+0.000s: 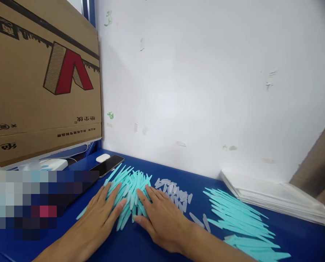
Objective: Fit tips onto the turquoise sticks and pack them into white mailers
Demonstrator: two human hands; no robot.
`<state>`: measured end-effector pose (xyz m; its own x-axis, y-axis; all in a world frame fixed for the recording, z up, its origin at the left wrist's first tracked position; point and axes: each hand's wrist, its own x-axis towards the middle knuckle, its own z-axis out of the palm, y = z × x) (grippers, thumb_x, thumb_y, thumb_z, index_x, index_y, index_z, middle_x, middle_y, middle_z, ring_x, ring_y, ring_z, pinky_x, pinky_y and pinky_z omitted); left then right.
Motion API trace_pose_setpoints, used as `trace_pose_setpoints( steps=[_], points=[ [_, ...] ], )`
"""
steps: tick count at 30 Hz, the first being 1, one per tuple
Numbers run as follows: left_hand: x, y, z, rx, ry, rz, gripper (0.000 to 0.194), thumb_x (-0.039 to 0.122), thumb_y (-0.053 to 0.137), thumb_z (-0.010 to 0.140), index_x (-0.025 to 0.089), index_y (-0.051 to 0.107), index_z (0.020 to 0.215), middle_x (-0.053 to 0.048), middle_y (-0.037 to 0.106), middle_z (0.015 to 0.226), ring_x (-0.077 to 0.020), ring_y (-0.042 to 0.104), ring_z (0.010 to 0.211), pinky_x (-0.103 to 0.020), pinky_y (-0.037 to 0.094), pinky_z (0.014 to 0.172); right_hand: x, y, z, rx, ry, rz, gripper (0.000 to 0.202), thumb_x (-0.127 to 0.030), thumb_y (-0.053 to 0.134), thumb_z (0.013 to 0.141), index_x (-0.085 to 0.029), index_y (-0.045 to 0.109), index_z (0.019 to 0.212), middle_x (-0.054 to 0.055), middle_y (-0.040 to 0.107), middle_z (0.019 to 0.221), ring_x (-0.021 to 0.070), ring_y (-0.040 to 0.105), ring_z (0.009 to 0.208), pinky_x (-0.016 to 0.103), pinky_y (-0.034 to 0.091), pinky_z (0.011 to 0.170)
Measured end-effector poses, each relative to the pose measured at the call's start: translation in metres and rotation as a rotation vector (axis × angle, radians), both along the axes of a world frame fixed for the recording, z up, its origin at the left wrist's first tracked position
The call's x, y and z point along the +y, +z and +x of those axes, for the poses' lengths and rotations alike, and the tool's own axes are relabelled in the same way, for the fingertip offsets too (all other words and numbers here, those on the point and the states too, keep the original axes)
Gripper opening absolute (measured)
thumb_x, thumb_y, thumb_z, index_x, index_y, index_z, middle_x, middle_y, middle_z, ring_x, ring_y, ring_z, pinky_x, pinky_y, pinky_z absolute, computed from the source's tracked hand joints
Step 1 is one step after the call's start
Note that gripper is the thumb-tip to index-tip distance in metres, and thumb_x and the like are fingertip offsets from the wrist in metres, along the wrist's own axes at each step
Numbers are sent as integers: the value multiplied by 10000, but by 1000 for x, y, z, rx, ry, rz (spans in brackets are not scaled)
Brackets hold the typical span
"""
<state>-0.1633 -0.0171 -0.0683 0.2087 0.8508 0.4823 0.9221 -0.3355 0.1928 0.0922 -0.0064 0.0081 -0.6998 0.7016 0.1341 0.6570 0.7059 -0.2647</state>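
A loose pile of thin turquoise pieces lies on the blue table, many crossing one another. My left hand rests on the pile's left side with its fingers spread. On the right side of the same pile lies my right hand, fingers apart and thumb pointing left. Just beyond my right hand sits a cluster of small translucent pieces. Farther right, more turquoise pieces lie roughly side by side, partly behind my right forearm at the bottom.
A stack of white sheets lies at the back right. At the back left are a phone and a white case. A large cardboard box stands on the left, beside a white wall. A blurred patch covers the left side.
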Motion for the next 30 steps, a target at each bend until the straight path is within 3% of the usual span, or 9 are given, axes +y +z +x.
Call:
trace_pose_setpoints(
  steps=[5, 10, 13, 17, 22, 26, 30],
  points=[
    [9, 12, 7, -1, 49, -57, 586, 567, 306, 982, 323, 413, 1504, -34, 439, 1551, -329, 283, 1481, -542, 348, 1150, -12, 2, -4, 63, -32, -75, 656, -544, 279, 1036, -213, 192, 1596, 153, 198, 1638, 361, 168, 1501, 578, 259, 1183],
    [5, 23, 5, 5, 218, -84, 596, 596, 340, 984, 372, 329, 1536, -46, 209, 1655, -382, 106, 1517, -639, 260, 1160, -23, 3, -3, 57, -152, -155, 703, -592, 276, 1018, -209, 167, 1598, 153, 125, 1643, 384, 122, 1499, 604, 257, 1172],
    [6, 21, 1, -19, 223, -143, 619, 618, 321, 984, 373, 274, 1550, -47, 131, 1668, -377, 83, 1514, -635, 250, 1166, -27, -1, -4, 40, -158, -173, 729, -603, 291, 1010, -196, 151, 1598, 148, 128, 1641, 386, 119, 1497, 596, 246, 1181],
    [14, 22, 0, -26, 141, -265, 624, 623, 271, 995, 342, 291, 1552, -46, 259, 1636, -340, 130, 1515, -608, 235, 1189, -27, -7, -11, 46, -165, -135, 731, -593, 306, 1009, -189, 148, 1597, 153, 129, 1639, 396, 128, 1493, 601, 248, 1180],
    [33, 41, 11, -46, 48, -255, 589, 561, 237, 1024, 270, 451, 1489, -51, 434, 1555, -308, 225, 1504, -553, 274, 1197, -26, -8, -19, 42, -203, -119, 744, -604, 326, 998, -156, 228, 1583, 202, 172, 1620, 414, 181, 1477, 604, 279, 1164],
    [48, 56, 19, -52, 26, -255, 573, 524, 257, 1023, 220, 521, 1431, -93, 495, 1505, -303, 354, 1453, -515, 347, 1170, -27, -8, -23, 19, -242, -112, 760, -592, 334, 998, -129, 196, 1584, 222, 162, 1615, 420, 204, 1469, 598, 302, 1156],
    [49, 55, 22, -99, 28, -259, 574, 505, 234, 1025, 218, 532, 1423, -89, 489, 1510, -288, 381, 1441, -490, 362, 1170, -26, -12, -34, 14, -300, -118, 803, -589, 317, 1000, -52, 152, 1574, 249, 113, 1608, 430, 171, 1473, 597, 277, 1169]
  ],
)
